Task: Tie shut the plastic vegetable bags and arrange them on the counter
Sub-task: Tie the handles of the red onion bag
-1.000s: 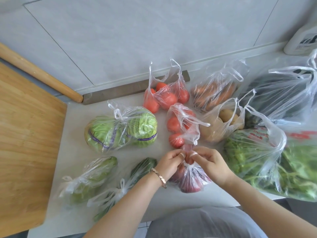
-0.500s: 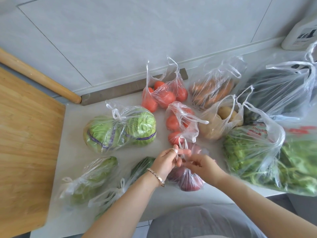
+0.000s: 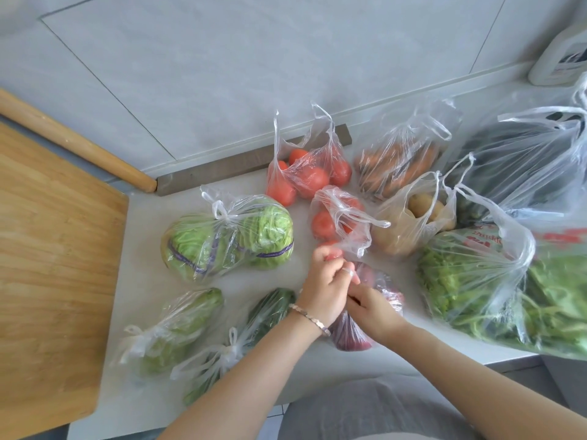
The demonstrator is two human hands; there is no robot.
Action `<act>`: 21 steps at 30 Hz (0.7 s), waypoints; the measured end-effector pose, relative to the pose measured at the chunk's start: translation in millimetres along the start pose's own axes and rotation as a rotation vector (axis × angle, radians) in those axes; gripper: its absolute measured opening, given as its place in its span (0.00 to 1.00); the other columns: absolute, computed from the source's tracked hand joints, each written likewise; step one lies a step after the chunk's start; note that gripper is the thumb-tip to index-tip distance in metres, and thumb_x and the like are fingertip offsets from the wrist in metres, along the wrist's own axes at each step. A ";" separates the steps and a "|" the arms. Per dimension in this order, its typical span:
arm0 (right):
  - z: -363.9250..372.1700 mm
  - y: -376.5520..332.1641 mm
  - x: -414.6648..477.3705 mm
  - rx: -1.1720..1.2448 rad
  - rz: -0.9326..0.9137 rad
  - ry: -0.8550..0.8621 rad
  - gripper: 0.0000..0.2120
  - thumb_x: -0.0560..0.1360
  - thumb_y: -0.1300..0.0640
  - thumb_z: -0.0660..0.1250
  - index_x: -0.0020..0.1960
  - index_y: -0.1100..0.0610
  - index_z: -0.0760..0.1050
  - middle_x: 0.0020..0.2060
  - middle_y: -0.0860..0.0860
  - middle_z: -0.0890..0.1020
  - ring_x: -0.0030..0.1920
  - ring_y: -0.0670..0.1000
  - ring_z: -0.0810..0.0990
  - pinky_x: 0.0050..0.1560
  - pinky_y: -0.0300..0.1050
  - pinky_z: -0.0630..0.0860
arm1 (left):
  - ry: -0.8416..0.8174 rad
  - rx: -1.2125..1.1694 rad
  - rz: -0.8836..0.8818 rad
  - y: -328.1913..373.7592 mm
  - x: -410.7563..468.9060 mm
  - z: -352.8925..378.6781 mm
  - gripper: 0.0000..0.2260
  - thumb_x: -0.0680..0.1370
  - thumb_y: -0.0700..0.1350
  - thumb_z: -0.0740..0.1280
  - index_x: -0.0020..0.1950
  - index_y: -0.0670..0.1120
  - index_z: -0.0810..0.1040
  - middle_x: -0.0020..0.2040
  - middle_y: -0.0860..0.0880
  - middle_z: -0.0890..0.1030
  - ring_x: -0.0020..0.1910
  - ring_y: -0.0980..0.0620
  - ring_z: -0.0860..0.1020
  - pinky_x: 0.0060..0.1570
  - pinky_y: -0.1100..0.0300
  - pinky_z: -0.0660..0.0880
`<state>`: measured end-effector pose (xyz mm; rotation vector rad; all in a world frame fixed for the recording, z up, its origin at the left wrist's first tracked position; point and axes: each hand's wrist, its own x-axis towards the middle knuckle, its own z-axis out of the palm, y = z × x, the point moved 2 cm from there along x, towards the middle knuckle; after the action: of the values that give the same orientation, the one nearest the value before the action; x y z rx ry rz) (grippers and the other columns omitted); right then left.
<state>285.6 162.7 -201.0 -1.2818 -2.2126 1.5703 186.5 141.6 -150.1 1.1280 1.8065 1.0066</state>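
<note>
Both the left hand (image 3: pixel 327 281) and right hand (image 3: pixel 373 308) pinch handles of the purple-red bag (image 3: pixel 352 339), its body lying directly beneath them, right hand nearer

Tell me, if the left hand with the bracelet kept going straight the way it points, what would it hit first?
Probably the nearer clear plastic bag of red tomatoes, just beyond the left hand; depth is hard to judge.
</note>
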 end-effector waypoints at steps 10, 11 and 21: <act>-3.7 11.8 -3.4 0.330 0.209 0.069 0.22 0.76 0.54 0.64 0.24 0.57 0.67 0.22 0.49 0.71 0.21 0.41 0.68 0.30 0.32 0.66 | -0.259 0.265 -0.204 -24.6 1.6 -6.5 0.13 0.77 0.40 0.60 0.61 0.43 0.74 0.57 0.46 0.79 0.52 0.53 0.75 0.54 0.66 0.68; -4.8 12.8 -4.0 0.363 0.218 0.067 0.21 0.75 0.55 0.65 0.25 0.57 0.70 0.21 0.47 0.73 0.22 0.41 0.69 0.30 0.31 0.68 | -0.256 0.339 -0.136 -30.2 -1.2 -5.1 0.12 0.78 0.41 0.60 0.60 0.42 0.75 0.57 0.44 0.78 0.54 0.51 0.76 0.55 0.66 0.67; -9.0 18.0 -2.6 0.602 0.261 0.247 0.11 0.74 0.65 0.66 0.33 0.62 0.80 0.22 0.48 0.81 0.23 0.44 0.78 0.27 0.33 0.74 | -0.141 0.420 0.025 -47.7 -9.0 -7.0 0.10 0.75 0.46 0.67 0.50 0.42 0.83 0.40 0.48 0.74 0.42 0.46 0.78 0.40 0.68 0.65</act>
<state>302.2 168.9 -211.0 -1.4893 -1.3147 1.8446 167.7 117.6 -188.4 1.4348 1.9413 0.5539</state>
